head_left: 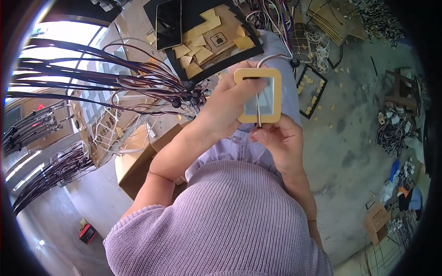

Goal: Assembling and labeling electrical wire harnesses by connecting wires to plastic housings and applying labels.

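Note:
My left hand (230, 99) grips a yellow rounded rectangular frame (277, 94) above my lap, its thumb lying across the frame's middle. Whether that pale middle is a film or an opening I cannot tell. A thin white and brown cable (258, 108) runs down over the frame's middle and loops up behind its top edge towards the far right. Just under the frame's lower edge, my right hand (283, 138) is closed on the cable's dark lower end, with fingertips partly hidden. Its fingers also reach the frame's lower right corner.
Beyond my hands lies a black-edged board (216, 39) with yellow paper pieces and a phone (168, 24). Bundles of dark cables (69, 69) hang at the left, above an open cardboard box (138, 161). A black frame (324, 87) and yellow scraps lie on the floor at right.

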Available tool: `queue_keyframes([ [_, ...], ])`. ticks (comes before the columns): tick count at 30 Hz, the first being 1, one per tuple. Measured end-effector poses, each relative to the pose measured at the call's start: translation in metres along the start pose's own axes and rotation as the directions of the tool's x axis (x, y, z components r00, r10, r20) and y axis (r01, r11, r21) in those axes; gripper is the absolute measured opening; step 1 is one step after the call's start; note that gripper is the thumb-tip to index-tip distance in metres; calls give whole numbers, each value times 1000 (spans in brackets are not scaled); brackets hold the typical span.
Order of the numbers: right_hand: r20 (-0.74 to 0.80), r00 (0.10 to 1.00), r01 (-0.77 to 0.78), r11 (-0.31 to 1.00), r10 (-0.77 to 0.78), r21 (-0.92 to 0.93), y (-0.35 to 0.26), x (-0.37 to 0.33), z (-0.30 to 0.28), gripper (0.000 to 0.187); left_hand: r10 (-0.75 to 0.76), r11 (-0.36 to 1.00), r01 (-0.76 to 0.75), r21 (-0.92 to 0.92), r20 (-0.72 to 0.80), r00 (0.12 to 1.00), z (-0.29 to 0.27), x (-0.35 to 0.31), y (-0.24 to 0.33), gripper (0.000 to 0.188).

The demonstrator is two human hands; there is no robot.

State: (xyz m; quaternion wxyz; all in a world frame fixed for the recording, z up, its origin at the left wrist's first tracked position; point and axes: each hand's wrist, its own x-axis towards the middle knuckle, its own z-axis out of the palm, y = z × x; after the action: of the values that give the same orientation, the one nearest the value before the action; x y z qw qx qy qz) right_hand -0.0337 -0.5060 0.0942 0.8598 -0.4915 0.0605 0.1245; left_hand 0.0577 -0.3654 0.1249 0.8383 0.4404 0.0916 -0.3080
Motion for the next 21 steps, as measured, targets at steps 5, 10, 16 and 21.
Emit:
queue_keyframes([
  [5, 179, 984, 14, 993, 7, -114, 12, 6, -23, 55, 232, 859, -327, 393, 272, 934, -13, 2, -5, 29],
  [10, 82, 995, 41, 989, -53, 141, -2, 30, -27, 81, 225, 781, -406, 474, 392, 892, -20, -7, -3, 35],
  [16, 47, 924, 363, 910, -379, 201, -55, 34, -53, 29, -251, 378, -395, 838, 503, 827, -67, -25, 7, 73],
  [21, 662, 715, 660, 530, -224, -533, -54, -7, 33, 13, 122, 876, -353, 328, 557, 821, -36, -36, 19, 112],
])
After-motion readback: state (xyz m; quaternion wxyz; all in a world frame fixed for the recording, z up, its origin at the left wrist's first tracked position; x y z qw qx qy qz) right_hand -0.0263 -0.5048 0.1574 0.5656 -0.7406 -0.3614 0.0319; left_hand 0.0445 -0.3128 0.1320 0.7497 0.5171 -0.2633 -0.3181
